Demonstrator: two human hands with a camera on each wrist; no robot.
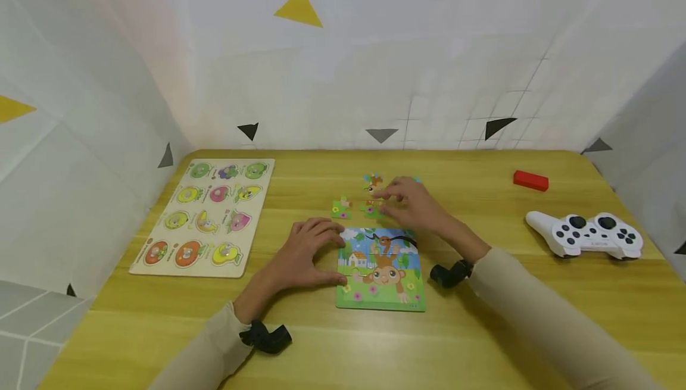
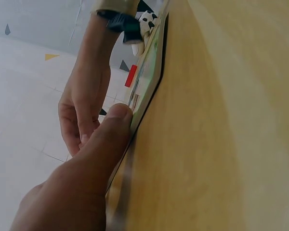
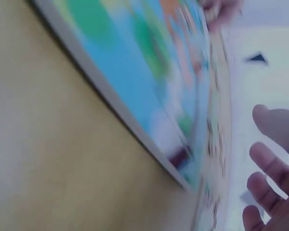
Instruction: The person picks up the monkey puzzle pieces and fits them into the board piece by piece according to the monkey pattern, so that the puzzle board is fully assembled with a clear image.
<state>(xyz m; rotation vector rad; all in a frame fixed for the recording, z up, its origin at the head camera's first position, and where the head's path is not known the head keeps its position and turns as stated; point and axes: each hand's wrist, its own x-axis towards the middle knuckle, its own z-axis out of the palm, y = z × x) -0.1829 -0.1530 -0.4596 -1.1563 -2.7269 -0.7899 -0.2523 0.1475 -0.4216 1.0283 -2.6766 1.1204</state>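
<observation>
A jigsaw board (image 1: 382,277) with a monkey picture lies flat in front of me. My left hand (image 1: 309,253) is at its left side, thumb and fingers spread along the edge. In the left wrist view the thumb (image 2: 116,115) rests on the board's rim. Beyond the far edge, my right hand (image 1: 409,202) hovers over loose jigsaw pieces (image 1: 373,210), partly covering them. The right wrist view is blurred but shows the right hand's fingers (image 3: 262,161) apart, with nothing visible between them. Another loose piece (image 1: 341,208) lies to the left of these.
A wooden fruit puzzle board (image 1: 252,199) lies on the left of the table. On the right are a white game controller (image 1: 586,235) and a red block (image 1: 530,180). Pale walls stand behind and beside the table (image 1: 321,348).
</observation>
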